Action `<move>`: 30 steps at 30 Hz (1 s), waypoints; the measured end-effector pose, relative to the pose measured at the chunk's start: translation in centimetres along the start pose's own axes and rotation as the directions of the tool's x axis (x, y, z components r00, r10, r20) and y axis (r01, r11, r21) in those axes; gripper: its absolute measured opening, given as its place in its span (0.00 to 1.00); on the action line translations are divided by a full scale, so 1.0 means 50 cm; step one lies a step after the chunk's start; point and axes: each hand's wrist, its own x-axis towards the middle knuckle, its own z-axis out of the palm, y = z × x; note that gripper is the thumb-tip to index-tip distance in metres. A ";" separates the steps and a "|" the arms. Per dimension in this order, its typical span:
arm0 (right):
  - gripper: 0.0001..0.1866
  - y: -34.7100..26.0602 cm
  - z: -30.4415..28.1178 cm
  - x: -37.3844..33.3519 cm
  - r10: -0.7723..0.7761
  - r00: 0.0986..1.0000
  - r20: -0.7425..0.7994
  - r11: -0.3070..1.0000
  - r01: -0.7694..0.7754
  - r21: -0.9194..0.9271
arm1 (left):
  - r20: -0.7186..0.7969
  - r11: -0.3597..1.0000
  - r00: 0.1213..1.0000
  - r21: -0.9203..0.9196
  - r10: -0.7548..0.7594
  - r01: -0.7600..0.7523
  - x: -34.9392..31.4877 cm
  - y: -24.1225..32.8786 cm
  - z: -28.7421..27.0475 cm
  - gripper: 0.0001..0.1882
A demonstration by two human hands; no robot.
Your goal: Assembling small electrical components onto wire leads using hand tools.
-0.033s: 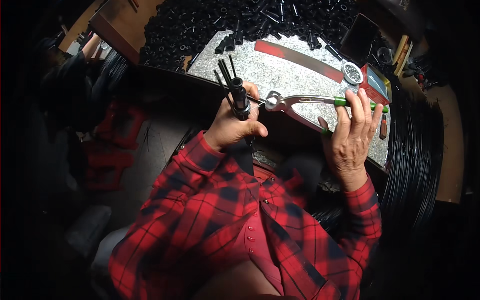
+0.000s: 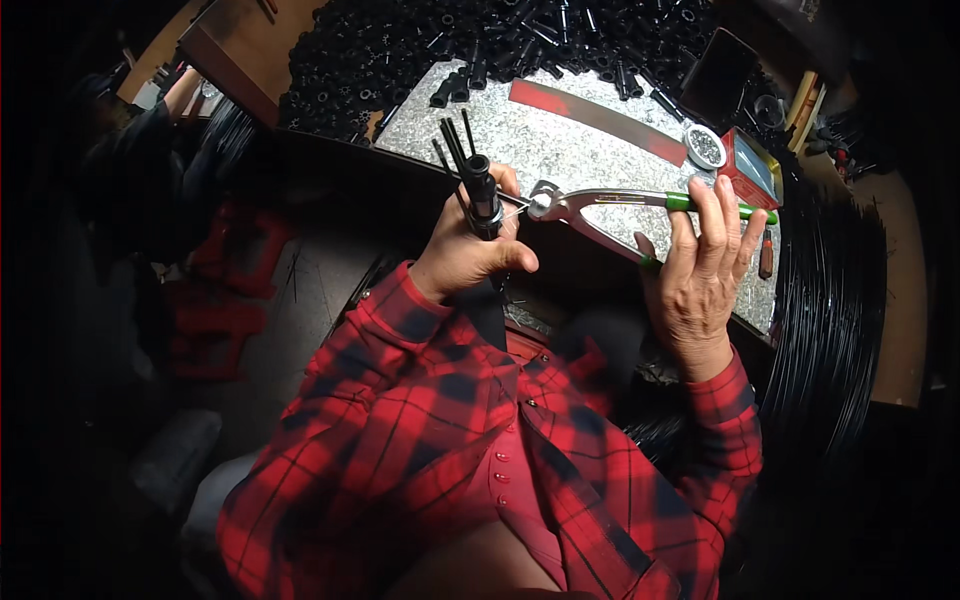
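Note:
My left hand (image 2: 462,240) is closed around a black tubular part (image 2: 484,195), held upright just off the near edge of the bench. Several thin black rods (image 2: 453,140) stick up beside the tube from the same hand. At the tube's side, a thin bright wire (image 2: 518,209) runs to the jaws of long end-cutting pincers (image 2: 618,198) with green handle grips. My right hand (image 2: 698,270) grips the pincers' handles, which are spread apart. Fingers lie over the upper handle and the thumb is at the lower one. Whether the jaws bite the wire is too small to tell.
A heap of black tubular parts (image 2: 400,65) covers the bench's far side. On the bench (image 2: 440,130) lie a red-and-grey strip (image 2: 598,122), a round dish of small bits (image 2: 706,147), a red box (image 2: 752,168) and a screwdriver (image 2: 766,255). Long black rods (image 2: 830,320) hang at right.
The tubular part and rods in my left hand have shifted very slightly to the right. The pincers and my right hand have moved barely at all.

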 end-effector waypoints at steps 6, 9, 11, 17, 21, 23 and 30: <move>0.14 -0.018 0.010 -0.014 -0.080 0.995 0.055 0.996 0.082 -0.032 | -0.145 0.977 0.985 0.205 0.089 -0.058 0.001 -0.004 0.024 0.33; 0.07 -0.015 0.015 -0.027 -0.073 0.996 0.047 0.996 0.070 0.057 | -0.191 0.972 0.974 0.220 0.123 -0.080 0.001 -0.001 0.033 0.31; 0.07 -0.018 0.010 -0.032 -0.075 0.995 0.066 0.994 0.069 0.083 | -0.198 0.977 0.973 0.200 0.116 -0.076 0.000 -0.003 0.033 0.29; 0.06 -0.019 -0.006 -0.044 -0.102 0.976 0.191 0.978 0.063 0.200 | -0.137 0.992 0.990 0.119 -0.036 0.052 -0.005 0.003 0.022 0.28; 0.12 -0.019 -0.020 -0.057 -0.186 0.945 0.269 0.934 0.085 0.347 | -0.054 0.977 0.997 0.209 0.047 -0.035 -0.003 -0.002 0.009 0.32; 0.11 -0.019 -0.021 -0.068 -0.189 0.930 0.316 0.914 0.049 0.403 | -0.011 0.994 0.999 0.109 -0.030 0.031 -0.003 -0.005 0.011 0.35; 0.13 -0.017 -0.046 -0.044 -0.442 0.299 0.846 0.122 -0.914 0.387 | 0.122 0.992 0.985 0.050 -0.123 0.118 -0.009 0.019 0.017 0.35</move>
